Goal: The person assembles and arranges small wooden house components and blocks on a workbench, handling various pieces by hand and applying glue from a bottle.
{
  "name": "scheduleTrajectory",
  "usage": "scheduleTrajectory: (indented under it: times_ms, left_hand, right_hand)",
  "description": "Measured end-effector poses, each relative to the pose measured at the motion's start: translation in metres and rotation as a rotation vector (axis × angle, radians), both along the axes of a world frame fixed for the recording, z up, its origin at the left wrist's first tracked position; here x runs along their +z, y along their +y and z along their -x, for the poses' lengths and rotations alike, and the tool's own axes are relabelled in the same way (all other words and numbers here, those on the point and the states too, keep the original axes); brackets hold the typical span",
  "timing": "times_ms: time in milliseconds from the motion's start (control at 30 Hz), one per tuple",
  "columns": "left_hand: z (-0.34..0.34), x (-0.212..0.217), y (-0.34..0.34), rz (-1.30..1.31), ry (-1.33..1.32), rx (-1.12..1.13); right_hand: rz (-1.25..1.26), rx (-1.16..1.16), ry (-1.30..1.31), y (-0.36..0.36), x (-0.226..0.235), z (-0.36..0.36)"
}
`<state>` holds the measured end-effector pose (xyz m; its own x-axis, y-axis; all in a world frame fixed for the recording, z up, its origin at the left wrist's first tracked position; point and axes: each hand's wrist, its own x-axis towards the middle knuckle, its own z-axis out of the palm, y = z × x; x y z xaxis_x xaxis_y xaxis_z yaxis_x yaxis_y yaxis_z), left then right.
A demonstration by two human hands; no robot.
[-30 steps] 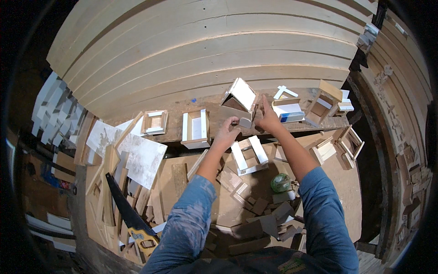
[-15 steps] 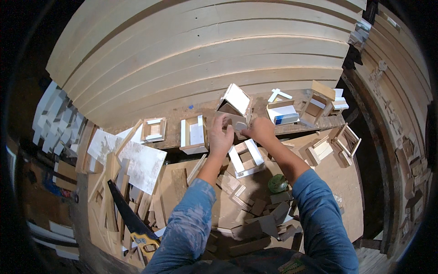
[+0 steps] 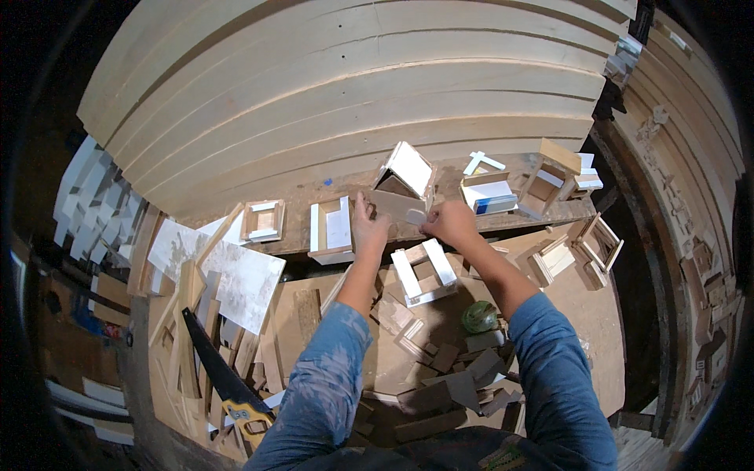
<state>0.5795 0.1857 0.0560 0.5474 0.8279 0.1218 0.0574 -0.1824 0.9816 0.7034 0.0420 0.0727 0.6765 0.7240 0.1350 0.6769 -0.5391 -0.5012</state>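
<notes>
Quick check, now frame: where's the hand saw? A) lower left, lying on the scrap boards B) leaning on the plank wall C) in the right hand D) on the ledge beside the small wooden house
A: the hand saw lies on the scrap boards at lower left, well away from both hands, which are up at the small wooden house on the ledge.

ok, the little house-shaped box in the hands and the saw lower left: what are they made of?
Small house-shaped box: looks like thin board or plywood, bare brown walls with a white-faced roof panel; left hand and right hand touch it. Handsaw: dark blade, likely metal; yellow and black handle, probably plastic.
</notes>
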Motion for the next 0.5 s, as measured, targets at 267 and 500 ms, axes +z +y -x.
scheduleTrajectory:
  times_ms: [267,500]
  left_hand:
    - [0.006,0.017,-0.029,-0.069,0.11,-0.095]
    - [-0.005,0.025,-0.037,0.326,-0.152,-0.143]
  right_hand:
    - [-0.303,-0.174,0.094,0.017,-0.013,-0.024]
    - [-0.312,-0.071,0.207,0.019,-0.019,-0.015]
